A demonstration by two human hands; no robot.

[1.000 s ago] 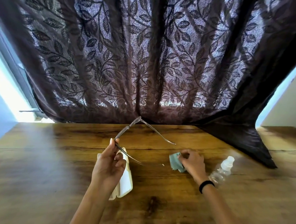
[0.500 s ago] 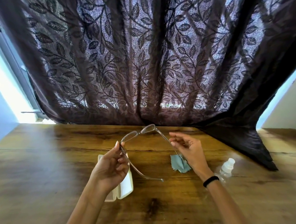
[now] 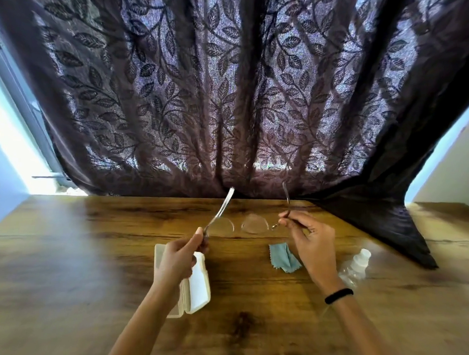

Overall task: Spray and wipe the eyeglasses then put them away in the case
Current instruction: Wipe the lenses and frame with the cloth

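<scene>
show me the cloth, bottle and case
cloth (image 3: pixel 284 258), head view, its middle
bottle (image 3: pixel 361 257), head view, white cap
case (image 3: pixel 199 285), head view, right half

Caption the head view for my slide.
Left hand and right hand hold the eyeglasses by their temples over the table; open case, cloth, spray bottle nearby.

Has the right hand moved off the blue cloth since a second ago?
Yes. The right hand has lifted off the blue cloth and gone toward the curtain, now pinching one arm of the eyeglasses.
</scene>
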